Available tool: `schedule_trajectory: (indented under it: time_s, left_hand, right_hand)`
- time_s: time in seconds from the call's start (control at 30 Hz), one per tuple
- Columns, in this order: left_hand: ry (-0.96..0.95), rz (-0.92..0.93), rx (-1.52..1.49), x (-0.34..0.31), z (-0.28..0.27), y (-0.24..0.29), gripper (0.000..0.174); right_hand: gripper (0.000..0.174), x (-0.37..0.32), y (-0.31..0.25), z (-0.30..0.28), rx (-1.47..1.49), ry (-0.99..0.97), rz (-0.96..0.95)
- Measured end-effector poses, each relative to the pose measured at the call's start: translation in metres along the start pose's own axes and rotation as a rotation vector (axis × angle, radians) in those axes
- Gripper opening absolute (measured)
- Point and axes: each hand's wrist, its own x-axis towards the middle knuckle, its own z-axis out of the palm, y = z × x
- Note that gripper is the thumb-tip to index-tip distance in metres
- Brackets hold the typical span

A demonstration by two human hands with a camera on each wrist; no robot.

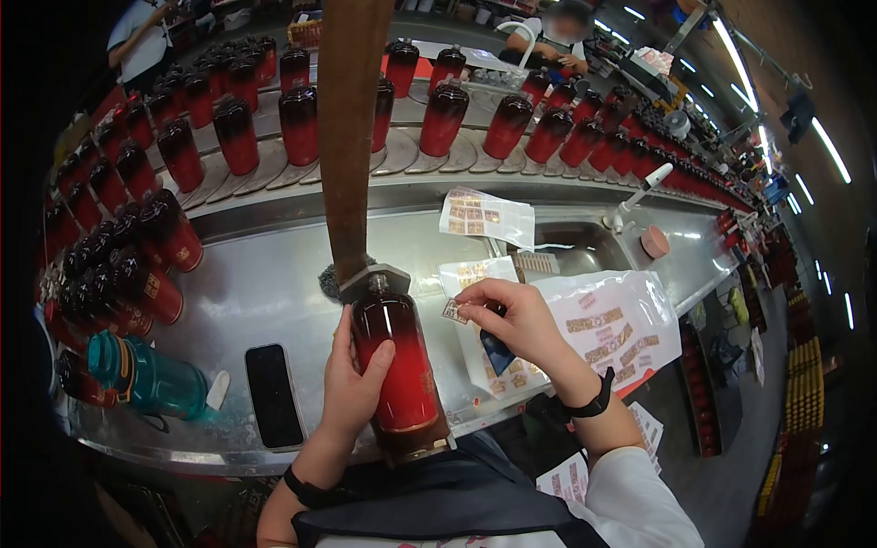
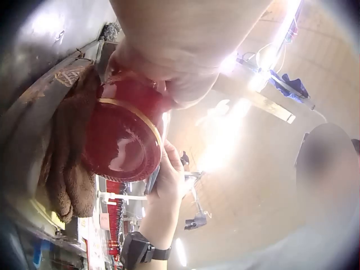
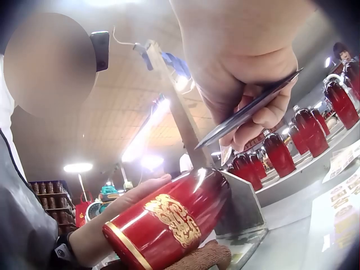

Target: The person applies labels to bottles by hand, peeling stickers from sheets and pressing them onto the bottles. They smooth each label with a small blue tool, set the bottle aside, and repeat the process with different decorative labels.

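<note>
My left hand [image 1: 352, 393] grips a glossy bottle [image 1: 395, 365], black at the neck fading to red. The bottle lies tilted on a brown cloth [image 2: 70, 152], its base towards me and its neck by a grey metal bracket [image 3: 247, 205]. Gold ornament [image 3: 174, 219] marks its side in the right wrist view. To the right of the bottle, my right hand [image 1: 523, 321] pinches a small gold-patterned decal [image 1: 454, 311] at its fingertips. A thin dark flat blade [image 3: 247, 109] is also held in that hand, across the palm.
Decal sheets [image 1: 598, 320] lie on the metal bench to the right, near a sink [image 1: 571, 239]. A phone [image 1: 274, 395] and a teal water bottle [image 1: 151, 376] are at left. Behind a wooden post [image 1: 352, 137], red-black bottles [image 1: 445, 119] line a conveyor.
</note>
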Motion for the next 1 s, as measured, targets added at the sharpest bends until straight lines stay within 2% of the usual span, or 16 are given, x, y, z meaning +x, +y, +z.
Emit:
schedule_trajectory:
  time_s: [0.17,0.27,0.33,0.37,0.4,0.67,0.73,0.87,0.93,1.0]
  left_hand:
    - [-0.018,0.0,-0.013,0.0,-0.001,0.001,0.075]
    - [0.004,0.033,-0.008,0.002,-0.004,-0.008,0.066]
    - [0.047,0.013,-0.083,0.004,-0.01,-0.014,0.056]
    - [0.066,0.003,-0.029,0.003,-0.011,-0.014,0.051]
    - [0.072,-0.013,-0.068,0.003,-0.012,-0.015,0.053]
    - [0.041,-0.055,-0.146,0.007,-0.012,-0.018,0.055]
    - [0.06,-0.023,-0.128,0.008,-0.011,-0.019,0.055]
    - [0.072,-0.078,-0.089,0.003,-0.012,-0.006,0.054]
    - [0.096,0.022,-0.021,0.002,-0.016,-0.005,0.053]
    - [0.089,-0.001,-0.03,0.004,-0.02,0.001,0.053]
  right_hand:
    - [0.018,0.0,0.0,0.004,0.044,0.0,-0.006]
    - [0.017,0.001,-0.003,0.006,0.0,-0.004,-0.031]
    - [0.016,0.003,0.003,0.012,0.07,0.032,-0.096]
    - [0.015,0.002,0.0,0.014,0.153,0.043,-0.061]
    - [0.015,0.002,0.0,0.013,0.178,0.023,0.001]
    - [0.023,0.005,-0.022,0.021,0.378,-0.136,0.014]
    - [0.023,0.007,-0.032,0.025,0.384,-0.176,0.011]
    - [0.023,0.012,-0.042,0.034,0.371,-0.248,-0.043]
    - [0.024,0.014,-0.04,0.036,0.363,-0.251,-0.033]
    - [0.025,0.017,-0.035,0.037,0.315,-0.287,-0.043]
